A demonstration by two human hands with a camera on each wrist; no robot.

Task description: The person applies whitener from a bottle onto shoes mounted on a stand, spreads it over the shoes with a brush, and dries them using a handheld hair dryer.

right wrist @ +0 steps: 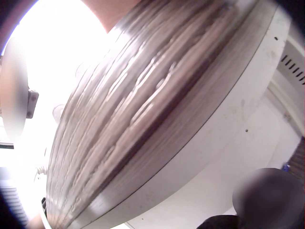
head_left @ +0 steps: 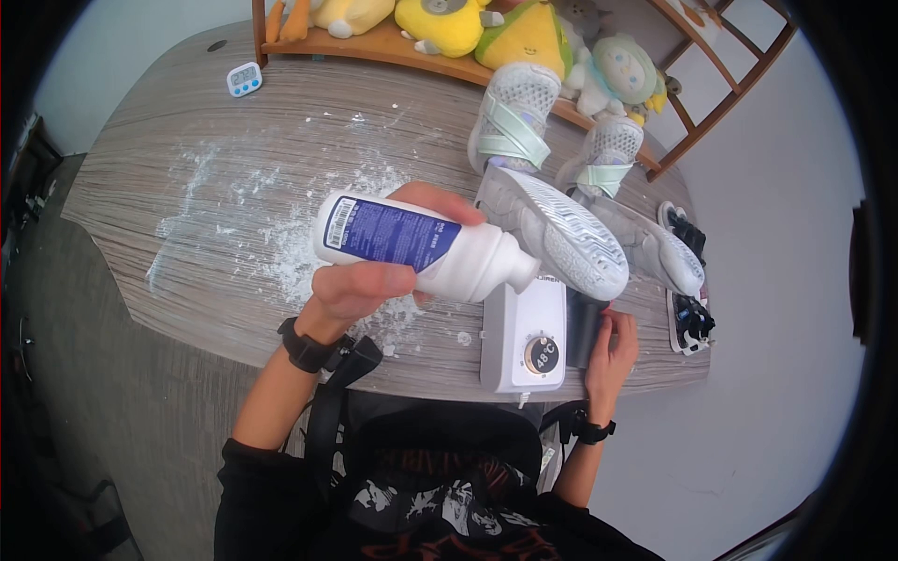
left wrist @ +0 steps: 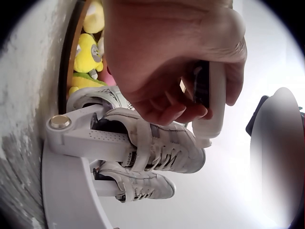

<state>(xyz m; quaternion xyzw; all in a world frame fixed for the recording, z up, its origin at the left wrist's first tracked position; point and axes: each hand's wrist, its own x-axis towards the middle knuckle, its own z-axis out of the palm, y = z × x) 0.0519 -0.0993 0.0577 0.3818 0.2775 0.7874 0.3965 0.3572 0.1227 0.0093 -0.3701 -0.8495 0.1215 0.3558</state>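
Observation:
My left hand (head_left: 369,271) grips a white bottle (head_left: 421,245) with a blue label, tilted with its nozzle end toward a white shoe (head_left: 566,234). In the left wrist view the bottle (left wrist: 218,98) is in the fingers, over the toe of a strapped shoe (left wrist: 167,148). Two shoes are mounted on a white shoe dryer (head_left: 524,341) whose dial reads 48°C. My right hand (head_left: 613,351) is at the dark part on the dryer's right side, fingertips partly hidden; whether it holds anything cannot be told. In the right wrist view mostly the table edge shows.
White powder (head_left: 299,252) is scattered over the table (head_left: 159,122). Another pair of pale shoes (head_left: 514,122) stands behind, below a wooden shelf (head_left: 374,42) of plush toys. A small timer (head_left: 244,80) lies at the back left, black-and-white sandals (head_left: 690,323) at the right edge.

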